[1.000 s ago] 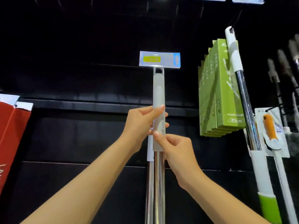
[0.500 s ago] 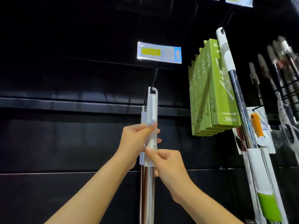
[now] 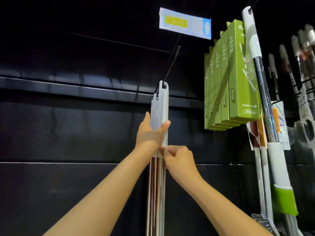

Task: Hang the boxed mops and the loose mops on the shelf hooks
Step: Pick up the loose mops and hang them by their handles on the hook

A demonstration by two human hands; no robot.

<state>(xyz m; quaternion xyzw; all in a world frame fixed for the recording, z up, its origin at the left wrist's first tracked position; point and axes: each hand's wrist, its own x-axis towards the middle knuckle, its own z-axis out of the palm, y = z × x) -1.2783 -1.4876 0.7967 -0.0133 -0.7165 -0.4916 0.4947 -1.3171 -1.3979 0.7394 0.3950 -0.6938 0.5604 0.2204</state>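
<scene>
Head view: left hand and right hand fingers grip mop handles on hook

Several loose mops with pale grey handle caps and shiny metal poles hang upright, bunched together, their top loops on a black hook at mid-shelf. Green boxed mops hang in a row toward the shelf's right edge.

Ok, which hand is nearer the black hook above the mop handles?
Left. The left hand holds the white handle higher up, not far below the hook. The right hand pinches the handle's lower end, farther down.
</scene>
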